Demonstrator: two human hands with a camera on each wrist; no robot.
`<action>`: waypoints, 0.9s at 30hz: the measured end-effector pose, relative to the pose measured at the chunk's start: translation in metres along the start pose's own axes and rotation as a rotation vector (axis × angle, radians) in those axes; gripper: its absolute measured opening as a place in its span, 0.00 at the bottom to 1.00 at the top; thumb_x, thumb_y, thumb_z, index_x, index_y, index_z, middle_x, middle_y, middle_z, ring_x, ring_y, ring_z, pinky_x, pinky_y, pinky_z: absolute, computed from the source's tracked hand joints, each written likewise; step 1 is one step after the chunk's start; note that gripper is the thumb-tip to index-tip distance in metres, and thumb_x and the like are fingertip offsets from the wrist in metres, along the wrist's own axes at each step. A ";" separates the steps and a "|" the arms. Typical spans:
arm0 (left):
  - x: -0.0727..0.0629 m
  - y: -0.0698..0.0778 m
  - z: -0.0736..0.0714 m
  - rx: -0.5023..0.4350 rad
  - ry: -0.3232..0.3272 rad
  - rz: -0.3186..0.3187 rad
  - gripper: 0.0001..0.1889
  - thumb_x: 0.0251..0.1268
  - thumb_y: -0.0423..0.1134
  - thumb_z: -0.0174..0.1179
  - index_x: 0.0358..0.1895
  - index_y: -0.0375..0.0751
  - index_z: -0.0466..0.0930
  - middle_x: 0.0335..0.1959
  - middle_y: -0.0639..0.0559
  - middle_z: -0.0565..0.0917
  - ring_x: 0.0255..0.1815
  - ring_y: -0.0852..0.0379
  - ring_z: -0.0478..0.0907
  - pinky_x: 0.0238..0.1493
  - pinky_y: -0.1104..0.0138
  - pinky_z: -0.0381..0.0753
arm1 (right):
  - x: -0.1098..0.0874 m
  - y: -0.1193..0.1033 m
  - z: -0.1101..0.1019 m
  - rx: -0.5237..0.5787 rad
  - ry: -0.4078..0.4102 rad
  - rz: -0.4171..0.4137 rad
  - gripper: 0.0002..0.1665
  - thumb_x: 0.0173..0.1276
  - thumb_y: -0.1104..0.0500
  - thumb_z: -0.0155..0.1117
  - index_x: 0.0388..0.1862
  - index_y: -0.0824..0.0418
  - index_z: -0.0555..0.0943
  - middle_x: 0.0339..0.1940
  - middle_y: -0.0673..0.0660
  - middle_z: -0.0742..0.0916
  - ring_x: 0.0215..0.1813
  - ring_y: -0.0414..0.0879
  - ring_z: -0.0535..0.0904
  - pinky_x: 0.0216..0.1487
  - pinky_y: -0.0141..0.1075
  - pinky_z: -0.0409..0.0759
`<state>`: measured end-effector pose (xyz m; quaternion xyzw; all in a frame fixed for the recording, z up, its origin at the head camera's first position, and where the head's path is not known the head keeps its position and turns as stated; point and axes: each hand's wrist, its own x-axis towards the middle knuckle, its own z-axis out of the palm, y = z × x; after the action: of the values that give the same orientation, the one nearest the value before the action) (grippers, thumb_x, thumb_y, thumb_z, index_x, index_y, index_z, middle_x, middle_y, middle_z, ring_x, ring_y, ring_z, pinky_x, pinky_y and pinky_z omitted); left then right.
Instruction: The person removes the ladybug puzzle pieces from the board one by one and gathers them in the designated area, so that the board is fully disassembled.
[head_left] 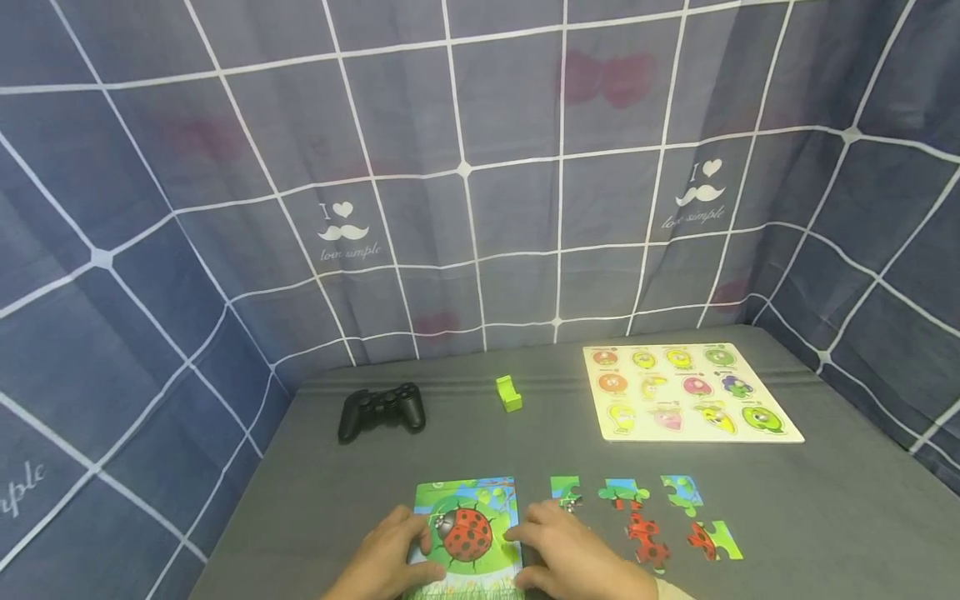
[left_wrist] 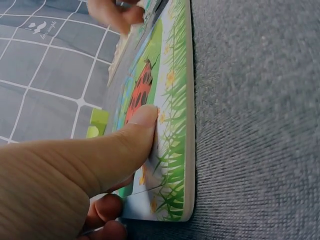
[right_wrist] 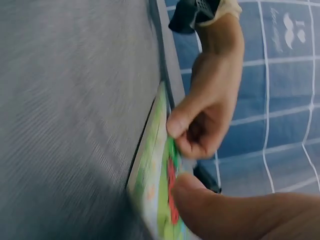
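L hand (head_left: 384,557) is gripping L edge of ladybug board (head_left: 467,535), R hand (head_left: 564,547) its R; puzzle pcs (head_left: 651,552) are lying mostly apart R of board, so most joining's prob. remaining.

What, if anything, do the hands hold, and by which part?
The ladybug board: the left hand holds it by the left edge; the right hand is at the right edge, but whether it grips is unclear.

Ladybug board (head_left: 465,535), partly hidden
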<state>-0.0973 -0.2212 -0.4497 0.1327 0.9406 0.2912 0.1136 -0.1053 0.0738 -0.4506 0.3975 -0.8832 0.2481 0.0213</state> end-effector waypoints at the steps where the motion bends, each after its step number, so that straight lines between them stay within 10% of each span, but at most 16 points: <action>1: 0.000 0.000 0.001 0.001 0.005 0.003 0.20 0.48 0.55 0.74 0.30 0.51 0.71 0.33 0.53 0.67 0.31 0.58 0.62 0.30 0.66 0.62 | 0.004 -0.004 0.002 -0.007 -0.031 0.016 0.31 0.57 0.40 0.70 0.55 0.56 0.83 0.40 0.42 0.78 0.41 0.32 0.65 0.39 0.26 0.69; 14: 0.002 0.018 0.014 -0.035 0.111 0.162 0.09 0.52 0.40 0.72 0.35 0.57 0.81 0.36 0.63 0.74 0.37 0.69 0.68 0.37 0.69 0.70 | 0.024 -0.022 0.022 -0.073 -0.060 0.176 0.31 0.39 0.40 0.79 0.39 0.57 0.85 0.32 0.42 0.69 0.35 0.34 0.62 0.33 0.26 0.67; 27: 0.013 0.019 0.015 -0.144 -0.020 0.236 0.10 0.53 0.37 0.69 0.37 0.51 0.80 0.33 0.61 0.76 0.34 0.71 0.66 0.34 0.73 0.67 | 0.031 -0.018 0.022 0.077 -0.074 0.213 0.34 0.34 0.44 0.82 0.40 0.57 0.81 0.35 0.41 0.72 0.40 0.34 0.65 0.42 0.27 0.73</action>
<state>-0.1018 -0.1940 -0.4519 0.2367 0.8938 0.3682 0.0975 -0.1102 0.0320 -0.4550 0.3109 -0.9103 0.2680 -0.0531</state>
